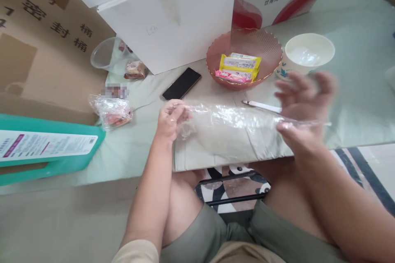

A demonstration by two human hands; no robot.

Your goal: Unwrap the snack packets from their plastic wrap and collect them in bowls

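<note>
A clear plastic bag (231,119) stretches sideways between my hands above the table's front edge. My left hand (174,119) pinches its left end, fingers closed on the crumpled film. At the other end, my right hand (304,111) has its fingers raised and spread, blurred by motion, while the film lies across the thumb and palm. Just behind the bag lies a white pen-like stick (262,106) with a dark tip, partly covered by my right hand. Beyond it stands a pink ribbed bowl (268,55) with several wrapped snack bars (239,65) in it.
A cream bowl (308,45) stands behind my right hand. A black phone (182,84) lies left of the pink bowl. Packaged snacks (135,70), a clear plastic tub (106,55) and a plastic-wrapped packet (115,113) sit further left, near a green box (92,144). Cartons (185,16) line the back.
</note>
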